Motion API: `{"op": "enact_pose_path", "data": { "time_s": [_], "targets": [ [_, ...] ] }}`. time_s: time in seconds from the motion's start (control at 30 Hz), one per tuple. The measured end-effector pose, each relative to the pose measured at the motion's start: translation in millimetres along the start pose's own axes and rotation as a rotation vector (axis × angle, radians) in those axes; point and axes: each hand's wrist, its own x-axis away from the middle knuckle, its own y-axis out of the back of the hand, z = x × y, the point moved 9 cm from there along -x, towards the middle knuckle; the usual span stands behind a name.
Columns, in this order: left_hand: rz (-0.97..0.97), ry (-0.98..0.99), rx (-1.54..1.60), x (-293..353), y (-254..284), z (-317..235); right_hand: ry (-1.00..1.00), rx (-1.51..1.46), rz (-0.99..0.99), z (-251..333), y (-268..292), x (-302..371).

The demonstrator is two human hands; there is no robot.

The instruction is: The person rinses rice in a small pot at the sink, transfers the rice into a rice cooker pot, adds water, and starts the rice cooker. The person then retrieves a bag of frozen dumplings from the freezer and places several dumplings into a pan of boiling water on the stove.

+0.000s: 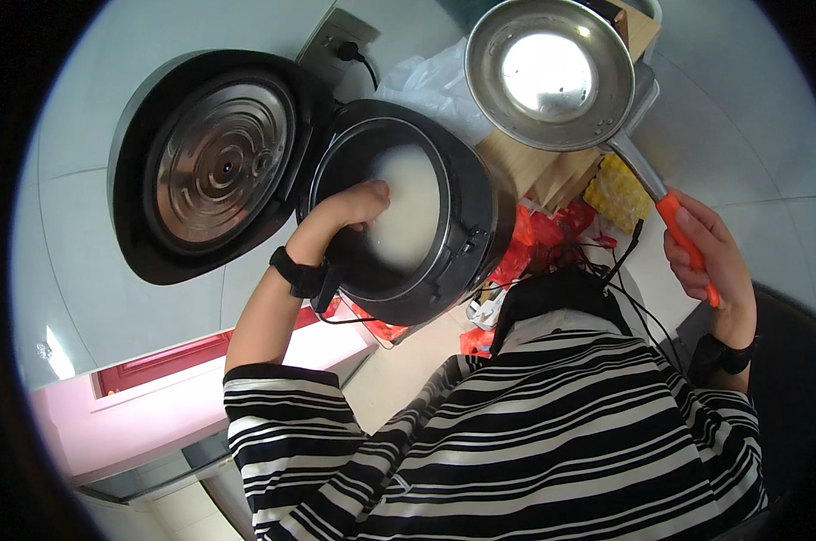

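A black rice cooker (502,203) stands in the middle with its lid (227,162) swung back to the left. Pale, whitish contents (412,203), which look like rice or cloudy liquid, lie in its inner pot. My left hand (358,206) reaches over the rim into that pot, fingers curled closed; what they hold, if anything, is hidden. On the right, my right hand (710,248) is wrapped round the orange-red handle of a steel frying pan (556,135). The pan is held up beyond the cooker's right side, its shiny inside showing bare metal.
A black plug (347,51) sits in a wall socket behind the cooker. Beside it lies a crumpled clear plastic bag (430,86). Wooden boards (525,162), a yellow package (626,194) and red bags (552,225) are stacked below the pan. Black cables (629,288) hang near my body.
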Motion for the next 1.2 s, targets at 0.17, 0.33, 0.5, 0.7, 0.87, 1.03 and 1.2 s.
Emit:
{"op": "enact_pose_path", "data": {
  "time_s": [0.17, 0.33, 0.5, 0.7, 0.87, 1.03, 1.2],
  "targets": [
    [-0.277, -0.227, -0.176, -22.9, 18.0, -20.5, 0.010, -0.013, -0.016, -0.8, 6.9, 3.3],
    [-0.215, -0.212, -0.278, -2.6, 3.0, -54.7, 0.026, -0.015, -0.050, -1.6, 15.7, 3.8],
    [-0.224, -0.379, -0.370, 19.9, -9.8, -76.8, 0.017, -0.026, -0.060, -1.5, 17.9, 3.7],
    [0.347, -0.154, 0.124, 8.5, -54.0, -41.9, -0.010, -0.028, -0.069, -2.4, 18.3, 2.4],
    [0.471, -0.109, 0.365, 1.4, -62.1, -39.2, -0.026, -0.032, -0.054, -5.5, 20.4, 1.4],
    [0.558, -0.070, 0.327, 7.9, -67.4, -33.9, -0.029, -0.042, 0.002, -8.1, 19.4, 1.0],
    [0.512, -0.078, 0.397, -23.1, -52.4, -63.6, 0.008, -0.063, -0.090, -8.9, 31.8, -1.6]
  ]
}}
